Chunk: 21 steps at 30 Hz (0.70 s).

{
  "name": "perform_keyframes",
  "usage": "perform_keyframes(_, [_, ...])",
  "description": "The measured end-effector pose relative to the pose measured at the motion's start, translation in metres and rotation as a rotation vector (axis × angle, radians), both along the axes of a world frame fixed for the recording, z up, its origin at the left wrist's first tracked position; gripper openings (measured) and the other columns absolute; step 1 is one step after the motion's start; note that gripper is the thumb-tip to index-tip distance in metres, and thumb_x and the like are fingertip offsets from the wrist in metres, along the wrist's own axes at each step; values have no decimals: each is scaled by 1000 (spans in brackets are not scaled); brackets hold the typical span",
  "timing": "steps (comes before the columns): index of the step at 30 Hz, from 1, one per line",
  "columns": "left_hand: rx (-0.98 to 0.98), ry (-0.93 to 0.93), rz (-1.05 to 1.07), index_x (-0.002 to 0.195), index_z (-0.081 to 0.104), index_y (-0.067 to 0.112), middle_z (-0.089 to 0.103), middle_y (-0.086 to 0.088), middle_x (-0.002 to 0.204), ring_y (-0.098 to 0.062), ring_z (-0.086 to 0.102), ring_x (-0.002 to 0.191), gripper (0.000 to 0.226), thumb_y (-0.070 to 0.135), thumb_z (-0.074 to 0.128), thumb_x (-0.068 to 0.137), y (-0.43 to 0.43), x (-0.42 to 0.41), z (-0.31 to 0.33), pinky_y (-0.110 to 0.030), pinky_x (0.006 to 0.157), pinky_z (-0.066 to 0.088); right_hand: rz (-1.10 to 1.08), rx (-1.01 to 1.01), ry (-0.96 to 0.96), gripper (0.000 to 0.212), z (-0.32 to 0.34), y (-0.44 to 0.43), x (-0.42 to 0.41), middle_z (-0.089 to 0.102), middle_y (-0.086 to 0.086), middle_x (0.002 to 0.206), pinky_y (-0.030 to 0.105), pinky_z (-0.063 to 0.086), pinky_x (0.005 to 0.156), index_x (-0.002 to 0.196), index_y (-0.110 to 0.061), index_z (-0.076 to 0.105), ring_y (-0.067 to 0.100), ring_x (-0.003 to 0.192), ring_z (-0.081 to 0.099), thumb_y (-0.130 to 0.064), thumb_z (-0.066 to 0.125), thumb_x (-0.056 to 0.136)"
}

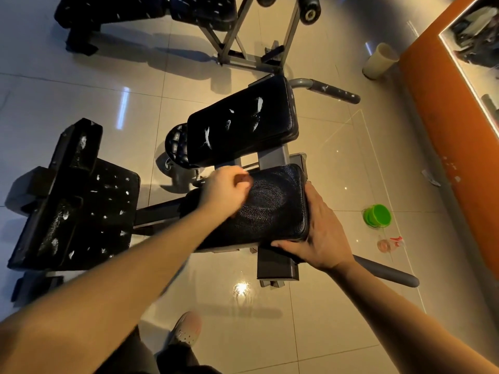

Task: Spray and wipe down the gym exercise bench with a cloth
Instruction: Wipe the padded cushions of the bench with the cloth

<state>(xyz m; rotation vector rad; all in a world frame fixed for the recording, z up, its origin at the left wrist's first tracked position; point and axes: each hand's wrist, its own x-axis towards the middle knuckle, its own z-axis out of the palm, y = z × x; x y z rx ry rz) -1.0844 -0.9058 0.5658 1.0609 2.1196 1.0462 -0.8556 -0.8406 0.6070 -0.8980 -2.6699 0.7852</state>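
The near black bench pad (pixel 272 211) shows fine swirling streaks on its top. My left hand (pixel 226 188) is over the pad's left part with its fingers curled and motion-blurred; no cloth shows in it. At the pad's right end, my right hand (pixel 321 233) grips the edge, with its fingers wrapped under the near corner. A second black pad (pixel 243 125) with white marks lies just beyond. A clear spray bottle with a red trigger (pixel 390 244) lies on the floor to the right.
A green round container (pixel 377 215) sits on the tiled floor near the bottle. A worn black bench (pixel 78 201) stands at left, another bench and a grey frame (pixel 235 31) farther back. An orange wall (pixel 445 109) and a white tube (pixel 379 60) are at right. My shoe (pixel 187 330) is below.
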Motion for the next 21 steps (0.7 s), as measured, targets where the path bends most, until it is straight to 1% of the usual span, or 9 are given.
perform_keyframes(3, [173,-36,-234,113,72,27,65,9,108,-11,60,102,20,23,68,94,-1,51,37,-27,92,50,-4,26,15,120,2,-3,-2,43,-2,153,20,40,109,159,-28,17,-2,135,42,-57,90,68])
perform_keyframes(5, [235,-8,-342,113,71,25,61,11,106,-10,59,101,19,21,66,95,-24,57,31,-24,91,49,-6,26,16,121,0,-3,-1,42,-2,154,23,42,109,159,-27,17,0,136,42,-56,91,68])
perform_keyframes(7, [165,16,-264,111,72,25,61,11,104,-11,59,101,18,21,66,95,-47,33,4,-31,93,50,-10,14,-5,125,-3,0,1,35,-3,161,33,42,114,162,-19,16,9,143,41,-61,88,69])
perform_keyframes(9, [-9,39,-103,108,73,24,64,7,105,-17,60,103,17,18,67,93,-62,-3,-26,-39,96,50,-13,10,-17,129,-6,2,2,30,-3,164,42,42,115,163,-16,12,14,146,38,-67,85,69])
perform_keyframes(11, [-159,36,51,111,74,20,68,0,112,-25,62,108,19,15,68,93,-63,-26,-44,-36,95,48,-7,22,-22,129,-7,3,3,30,-3,164,42,42,116,163,-15,12,14,147,38,-67,84,70])
perform_keyframes(12, [-171,39,99,113,74,17,69,-4,114,-26,63,109,21,15,68,93,-57,-25,-43,-32,92,46,-6,27,-26,128,-7,2,3,31,-3,163,40,42,116,163,-15,12,13,146,39,-66,85,70])
perform_keyframes(16, [18,-12,46,117,71,19,65,1,112,-15,58,103,21,19,65,96,-27,44,9,-10,79,35,5,17,0,120,1,-1,-2,41,-1,155,30,44,111,160,-16,22,8,138,45,-56,90,69])
perform_keyframes(19, [156,-34,-133,115,70,21,61,5,108,-9,55,100,19,18,65,97,-41,69,27,-14,81,41,2,2,19,118,2,-2,-4,45,0,150,30,47,108,158,-14,26,10,135,49,-49,93,68])
perform_keyframes(21, [158,-39,-96,113,72,21,62,5,107,-11,56,101,18,19,66,96,-59,50,4,-22,87,48,2,-18,12,118,2,-3,-3,44,0,151,27,46,108,158,-15,24,8,135,48,-52,91,68])
